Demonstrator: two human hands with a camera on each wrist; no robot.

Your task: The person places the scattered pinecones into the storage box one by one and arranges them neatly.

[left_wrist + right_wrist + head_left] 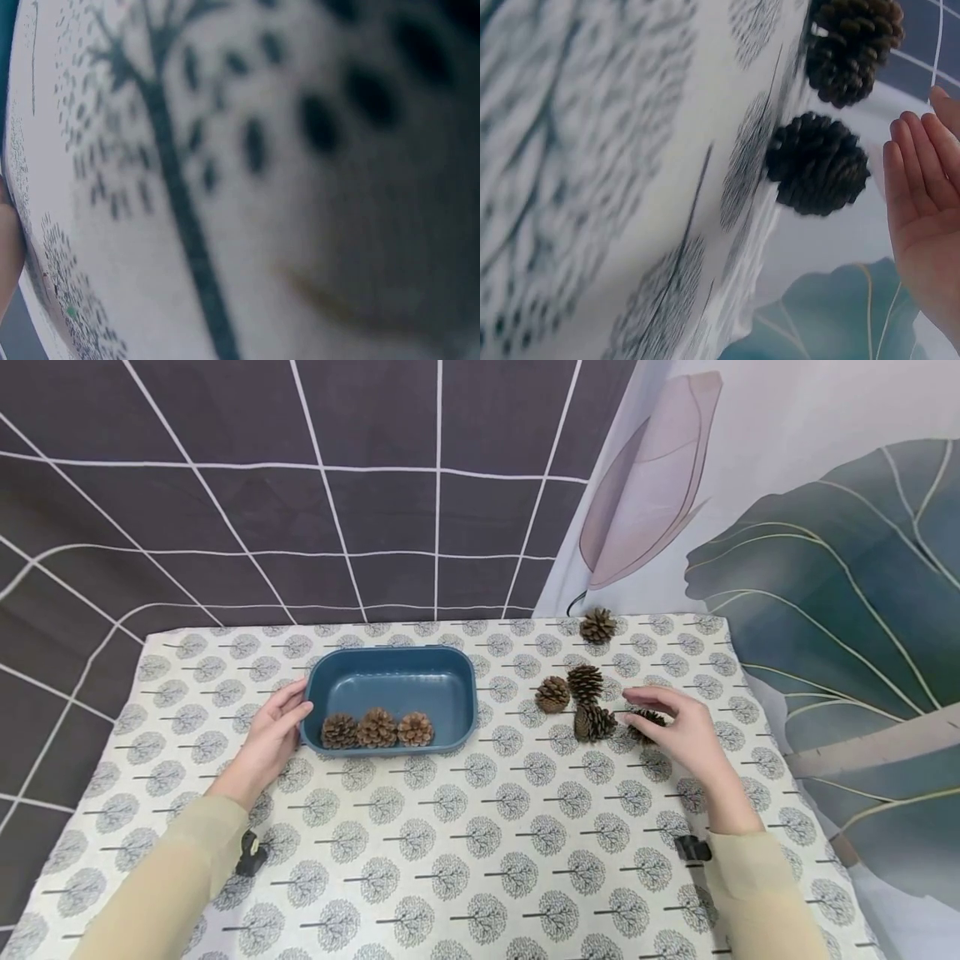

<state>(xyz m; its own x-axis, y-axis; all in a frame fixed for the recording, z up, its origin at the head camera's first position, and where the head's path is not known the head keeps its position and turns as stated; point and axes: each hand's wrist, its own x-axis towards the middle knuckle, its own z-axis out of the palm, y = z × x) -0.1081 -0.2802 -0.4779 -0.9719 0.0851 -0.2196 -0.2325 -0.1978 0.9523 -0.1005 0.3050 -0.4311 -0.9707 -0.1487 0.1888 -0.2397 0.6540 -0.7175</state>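
My left hand [276, 727] rests against the left end of a blue rectangular container [390, 689], its fingers along the outer wall and its thumb at the rim. Three brown pine cones [377, 727] sit in a row along the container's near side. On the right, my right hand [678, 722] hovers with extended fingers above a dark pine cone [647, 725] that it partly covers in the head view. In the right wrist view the fingers stand apart from this pine cone [819, 163], and nothing is held.
Left of the right hand lie a cluster of three pine cones [585, 682], close to one another. Another pine cone [597, 626] sits at the table's back edge. A tree-print cloth [480, 843] covers the table; a dark tiled-pattern curtain [375, 510] hangs behind.
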